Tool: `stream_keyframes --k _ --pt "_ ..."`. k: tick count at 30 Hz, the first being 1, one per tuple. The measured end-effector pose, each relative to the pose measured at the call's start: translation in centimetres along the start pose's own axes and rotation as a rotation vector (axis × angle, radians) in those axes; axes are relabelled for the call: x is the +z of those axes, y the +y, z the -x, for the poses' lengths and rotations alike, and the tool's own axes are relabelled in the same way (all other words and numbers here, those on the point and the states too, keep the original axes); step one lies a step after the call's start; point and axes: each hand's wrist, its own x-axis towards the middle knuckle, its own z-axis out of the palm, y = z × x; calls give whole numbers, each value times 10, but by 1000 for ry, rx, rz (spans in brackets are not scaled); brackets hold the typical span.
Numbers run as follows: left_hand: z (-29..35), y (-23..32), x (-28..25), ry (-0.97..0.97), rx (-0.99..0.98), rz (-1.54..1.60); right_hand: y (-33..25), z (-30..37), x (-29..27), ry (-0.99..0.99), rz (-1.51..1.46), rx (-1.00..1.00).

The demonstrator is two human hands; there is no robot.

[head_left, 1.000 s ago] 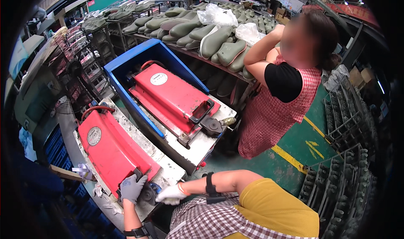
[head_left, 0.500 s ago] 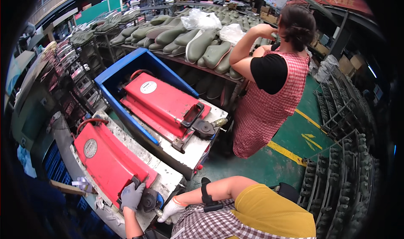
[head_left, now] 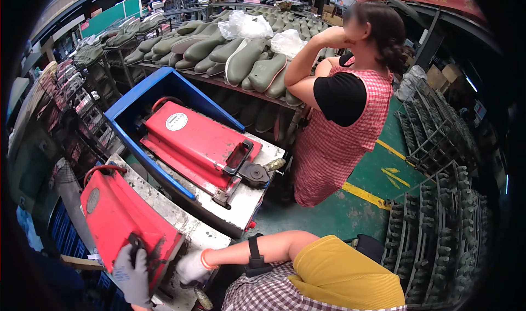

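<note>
My left hand (head_left: 131, 272), in a grey glove, grips the black handle (head_left: 136, 242) at the near end of a red machine cover (head_left: 118, 215). That cover is tilted, its near edge raised off the white base (head_left: 183, 220). My right hand (head_left: 193, 267), in a white glove with an orange cuff, is at the near end of this base. It is blurred, and its fingers are hard to make out. Just below it sits a worn, brass-coloured lever grip (head_left: 203, 298). A second red cover (head_left: 194, 135) lies down on the neighbouring machine, beside a dark round latch (head_left: 255, 174).
A blue hood (head_left: 123, 127) surrounds the second machine's back. Behind it, a rack holds several olive-green boots (head_left: 246, 67) and crumpled clear plastic (head_left: 244, 26). A co-worker in a red checked apron (head_left: 339, 141) stands at the right. Racks of dark moulds (head_left: 424, 234) line the far right.
The near red cover has tilted up, with my left hand on its handle. My right hand has moved from beside the lever grip to the gap by the cover's raised edge. The view has shifted slightly.
</note>
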Motion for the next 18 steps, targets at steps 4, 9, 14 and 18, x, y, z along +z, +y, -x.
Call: stream_keyframes --k 4,9,14,18 --pt "-21 32 -41 160 104 -252 -5 -29 -26 730 125 112" --pt "-30 20 -62 394 323 -692 -16 -83 -24 748 192 189" --pt "-25 1 -51 535 321 -866 -18 -115 -24 856 476 269" --pt "11 -6 -34 492 358 -703 -32 -133 -34 760 458 331"
